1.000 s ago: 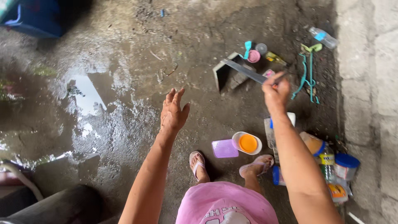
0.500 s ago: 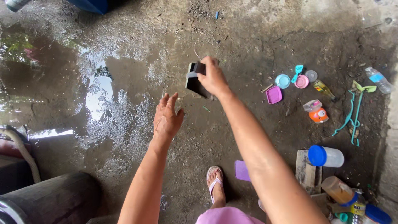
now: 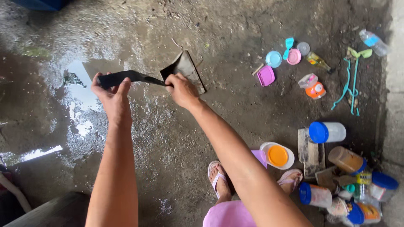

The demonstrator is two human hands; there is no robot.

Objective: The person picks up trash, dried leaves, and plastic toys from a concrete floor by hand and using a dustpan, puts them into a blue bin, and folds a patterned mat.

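I hold a dark long-handled dustpan [image 3: 185, 67] over wet concrete. My right hand [image 3: 182, 89] grips the handle close to the pan's scoop. My left hand [image 3: 112, 93] is closed around the far end of the black handle [image 3: 126, 76], out to the left. The scoop rests low on the ground just beyond my right hand. A puddle [image 3: 78, 90] lies under and beside my left hand. My feet in pink sandals [image 3: 218, 178] show at the bottom.
Small plastic toys and lids [image 3: 286, 56] lie scattered at the upper right with a teal cord [image 3: 349, 84]. Jars with blue lids [image 3: 327, 132], an orange-filled white bowl [image 3: 277, 155] and a purple lid cluster at the lower right by a concrete wall [image 3: 393, 105].
My right hand carried the dustpan from the toys leftward and set it down. My left hand, open before, has closed on the handle's end.
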